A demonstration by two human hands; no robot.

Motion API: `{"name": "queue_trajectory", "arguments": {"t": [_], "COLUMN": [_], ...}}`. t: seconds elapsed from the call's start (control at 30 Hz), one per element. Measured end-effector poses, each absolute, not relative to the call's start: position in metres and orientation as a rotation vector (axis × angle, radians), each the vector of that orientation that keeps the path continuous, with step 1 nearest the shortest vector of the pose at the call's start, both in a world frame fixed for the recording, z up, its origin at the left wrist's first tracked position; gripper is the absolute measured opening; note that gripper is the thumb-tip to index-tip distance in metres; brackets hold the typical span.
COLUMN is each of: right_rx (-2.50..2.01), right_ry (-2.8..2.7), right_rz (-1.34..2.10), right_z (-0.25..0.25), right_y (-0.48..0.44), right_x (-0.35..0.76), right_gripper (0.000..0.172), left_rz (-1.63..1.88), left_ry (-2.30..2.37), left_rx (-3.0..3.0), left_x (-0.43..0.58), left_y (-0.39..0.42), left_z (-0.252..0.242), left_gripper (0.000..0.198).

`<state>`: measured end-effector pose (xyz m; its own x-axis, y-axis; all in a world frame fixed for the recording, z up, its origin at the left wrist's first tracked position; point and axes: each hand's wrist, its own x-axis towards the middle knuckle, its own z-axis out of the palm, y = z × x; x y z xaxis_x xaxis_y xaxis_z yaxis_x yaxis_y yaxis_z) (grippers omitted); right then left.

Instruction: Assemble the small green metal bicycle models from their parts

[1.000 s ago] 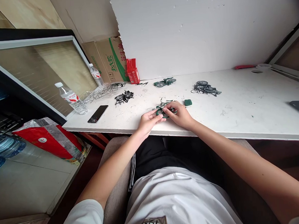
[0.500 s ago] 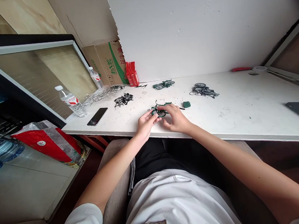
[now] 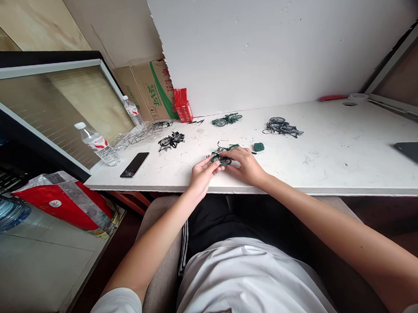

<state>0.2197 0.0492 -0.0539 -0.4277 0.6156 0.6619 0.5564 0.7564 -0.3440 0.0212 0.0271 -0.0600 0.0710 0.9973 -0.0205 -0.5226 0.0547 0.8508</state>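
Note:
A small green model bicycle point(image 3: 221, 155) lies on the white table point(image 3: 337, 163) near its front edge. My left hand point(image 3: 201, 173) pinches the model's left end with thumb and forefinger. My right hand point(image 3: 245, 165) grips its right end, fingers curled over it. Part of the model is hidden under my fingers. A small green block point(image 3: 259, 147) lies just right of my right hand.
Another green model point(image 3: 227, 120) and a dark grey one point(image 3: 281, 126) lie farther back. Black parts point(image 3: 171, 140), wire frames point(image 3: 140, 132), a phone point(image 3: 135, 165), two water bottles point(image 3: 97, 144), a red carton point(image 3: 182, 105) and a cardboard box point(image 3: 148, 91) are at the left.
My right hand's fingers have shifted along the model, now covering its right end; the model stays between both hands. The view has drifted slightly.

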Motion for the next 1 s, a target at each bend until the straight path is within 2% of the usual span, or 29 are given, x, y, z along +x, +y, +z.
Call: {"name": "queue_trajectory", "arguments": {"t": [0.17,0.33,0.43,0.53,0.7,0.83,1.0], "right_rx": [-0.871,-0.825,-0.822,-0.808,-0.791,-0.701,-0.625], "right_ry": [-2.115,-1.961,-1.846,-1.788,-1.759,-1.804,-1.865], "right_rz": [0.076,0.113,0.155,0.186,0.247,0.252,0.284], "right_z": [-0.054,-0.05,-0.045,-0.042,-0.038,-0.035,-0.031], "right_y": [0.049,0.046,0.044,0.043,0.041,0.036,0.026], "right_x": [0.22,0.22,0.221,0.221,0.223,0.22,0.213], "right_gripper": [0.04,0.042,0.038,0.032,0.028,0.027,0.027], "left_rz": [1.359,1.327,1.311,1.399,1.776,1.805,1.633], "left_ry": [0.756,0.74,0.738,0.79,1.084,1.198,1.051], "left_rx": [0.85,1.091,1.29,1.521,2.153,2.542,2.487], "left_x": [0.021,0.023,0.024,0.022,0.009,-0.002,-0.006], "left_y": [0.025,0.017,0.015,0.015,0.018,0.022,0.025], "left_z": [-0.058,-0.054,-0.055,-0.059,-0.052,-0.037,-0.033], "left_gripper": [0.055,0.082,0.088,0.081,0.045,0.048,0.045]}}
